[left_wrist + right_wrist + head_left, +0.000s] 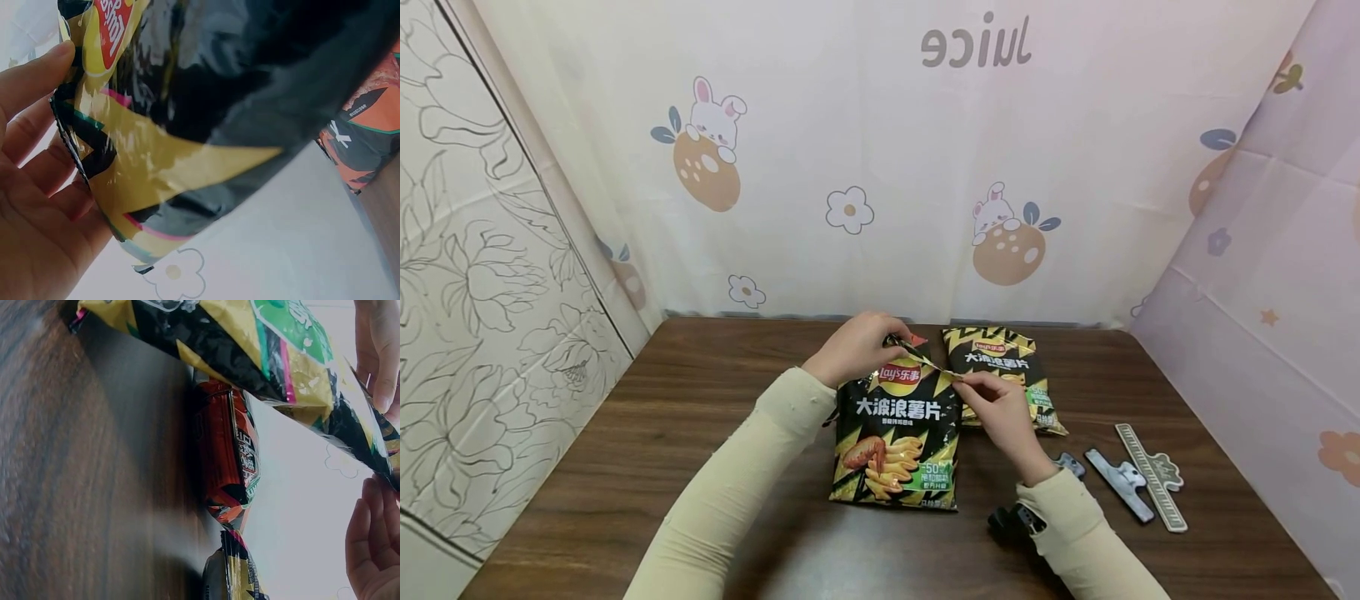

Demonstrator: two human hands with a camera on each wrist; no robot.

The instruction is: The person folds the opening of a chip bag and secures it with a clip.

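Observation:
A black and yellow Lay's potato chip bag (887,442) is held upright, its lower edge near the tabletop, its front facing the head camera. My left hand (861,346) grips the left part of its top edge, thumb on the front and fingers behind. At the right end of that edge, my right hand (1000,412) pinches the corner between thumb and fingertips. The top edge slants down from left to right and looks folded or twisted. In the left wrist view the bag (187,144) fills most of the picture. Whether its top is torn cannot be told.
Behind on the right lies a second black Lay's bag (992,354). A red bag (219,444) stands behind the held one, mostly hidden. Right on the brown table (700,400) are a silver clip (1122,483), a long ruler-like clip (1152,479) and a partly covered clip (1070,465).

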